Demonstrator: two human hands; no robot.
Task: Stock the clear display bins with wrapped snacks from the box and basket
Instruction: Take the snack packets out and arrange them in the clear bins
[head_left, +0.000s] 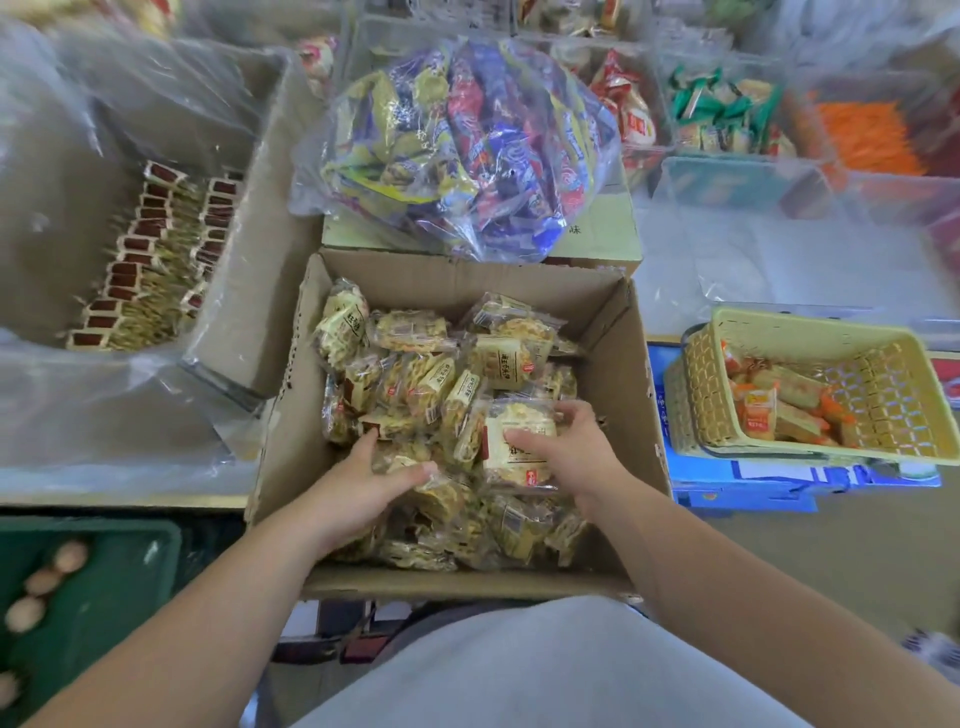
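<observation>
An open cardboard box (618, 343) in front of me holds several clear-wrapped yellow snack cakes (410, 330). Both my hands are inside it. My right hand (576, 452) grips one round wrapped cake (511, 441), thumb across its label and fingers curled over its far edge. My left hand (363, 483) lies in the pile with fingers and thumb curled round wrapped cakes beneath it. A yellow woven basket (810, 332) to the right holds orange-wrapped snacks (779, 410). Clear display bins (727, 176) stand at the back right.
A plastic-lined carton (244, 291) with rows of brown-labelled packets sits at the left. A clear bag of blue and yellow packets (467, 145) lies on a closed carton behind the box. A green crate (114, 582) with eggs is at the lower left.
</observation>
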